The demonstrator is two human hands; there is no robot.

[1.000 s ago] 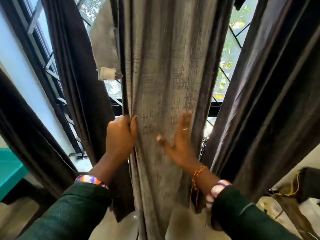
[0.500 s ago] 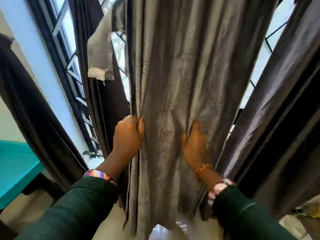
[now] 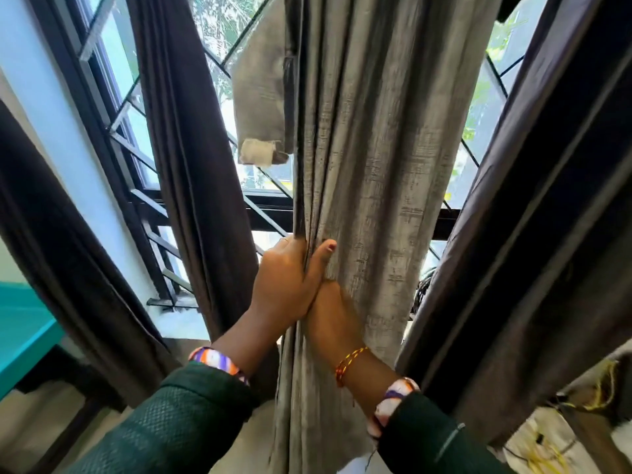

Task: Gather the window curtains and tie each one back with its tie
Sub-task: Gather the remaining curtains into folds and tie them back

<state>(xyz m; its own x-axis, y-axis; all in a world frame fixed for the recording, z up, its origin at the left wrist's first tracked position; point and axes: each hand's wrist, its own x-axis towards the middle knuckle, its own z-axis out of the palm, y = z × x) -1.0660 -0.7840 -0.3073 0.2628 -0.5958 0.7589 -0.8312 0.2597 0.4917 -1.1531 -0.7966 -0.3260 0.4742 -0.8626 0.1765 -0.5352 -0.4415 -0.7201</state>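
A grey textured curtain hangs in the middle of the window, bunched into folds. My left hand grips its left edge, thumb pressed on the front of the folds. Just below and right of it, my right hand is tucked into the same folds, its fingers hidden in the cloth. A grey tie strap with a pale patch at its end dangles loose from the curtain's upper left side, above my hands. Dark brown curtains hang to the left, far left and right.
The black window frame and diagonal grille stand behind the curtains. A teal table is at the lower left. Cluttered cloth and yellow cords lie at the lower right.
My right hand has slid left across the grey curtain, pushing its folds together until it meets my left hand. My left hand kept its grip on the edge.
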